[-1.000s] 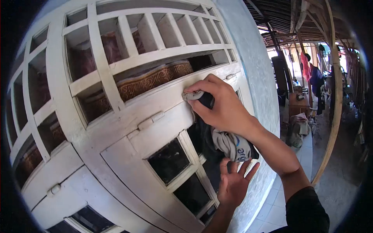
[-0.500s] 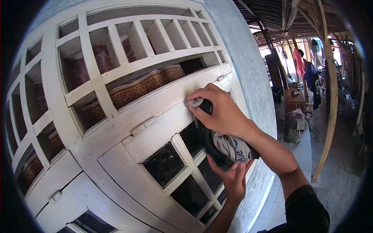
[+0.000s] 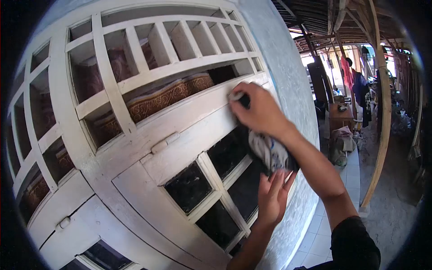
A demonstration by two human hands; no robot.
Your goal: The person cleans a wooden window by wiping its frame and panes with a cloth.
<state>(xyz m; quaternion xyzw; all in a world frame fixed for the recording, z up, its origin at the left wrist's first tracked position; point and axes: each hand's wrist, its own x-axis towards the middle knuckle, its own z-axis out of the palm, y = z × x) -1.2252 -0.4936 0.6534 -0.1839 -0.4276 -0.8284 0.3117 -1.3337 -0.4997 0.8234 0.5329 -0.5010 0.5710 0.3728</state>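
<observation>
A grey and black cloth point(image 3: 269, 150) with blurred lettering hangs in front of the white window frame. My right hand point(image 3: 258, 108), closed around its upper end, presses a bunched corner to the top rail of the shutter point(image 3: 198, 135). Lower down, my left hand point(image 3: 273, 195) has its fingers at the cloth's bottom end and gathers it, partly hidden by the fabric. Dark glass panes point(image 3: 189, 186) split by white bars lie left of both hands. A metal hinge point(image 3: 165, 143) joins the shutter to the frame.
Above is a white slatted vent point(image 3: 135, 83) with a brown patterned curtain point(image 3: 171, 96) behind it. A pale blue wall point(image 3: 292, 103) borders the frame. To the right are a wooden pole point(image 3: 382, 117), a tiled ledge point(image 3: 352, 180) and household items under a roof.
My right hand has slid up and to the right along the rail with the cloth. The cloth's lower part and my left hand have shifted slightly too.
</observation>
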